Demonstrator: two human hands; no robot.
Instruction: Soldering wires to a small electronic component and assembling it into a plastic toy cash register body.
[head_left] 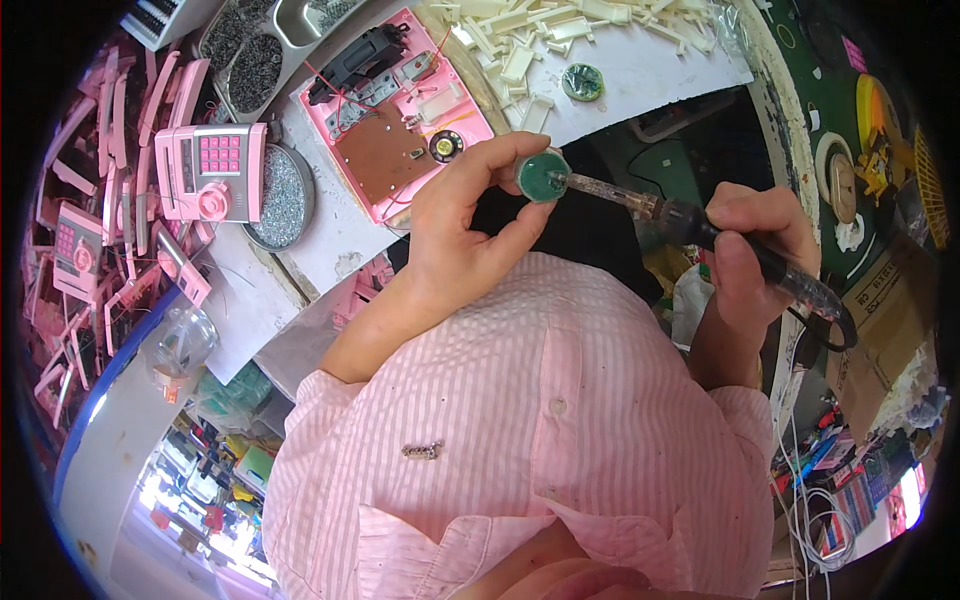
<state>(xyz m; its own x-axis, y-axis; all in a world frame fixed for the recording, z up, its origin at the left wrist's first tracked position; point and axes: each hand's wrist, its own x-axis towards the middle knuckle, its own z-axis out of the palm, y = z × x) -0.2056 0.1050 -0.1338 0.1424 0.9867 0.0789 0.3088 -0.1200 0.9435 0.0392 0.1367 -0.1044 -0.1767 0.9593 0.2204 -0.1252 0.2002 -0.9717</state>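
Note:
My left hand (468,225) is raised in front of my chest and pinches a small round green disc (540,177) with a pale rim between thumb and forefinger. A soldering iron (690,222) with a dark handle lies in my right hand (755,250), its fingers closed round the handle. Its metal tip points left and meets the disc's face, as far as I can see. Beyond my left hand lies an opened pink plastic housing (372,150), with a brown board, a small round speaker (446,146), a black part and red wires inside.
Cream plastic parts (520,65) and another round green piece (582,82) lie at the back. Pink parts (110,170) are heaped at the left, near a pink keypad panel (215,170) and a round tin of silvery bits (285,200). A metal tray (300,25) holds small screws. Cardboard (885,310) stands right.

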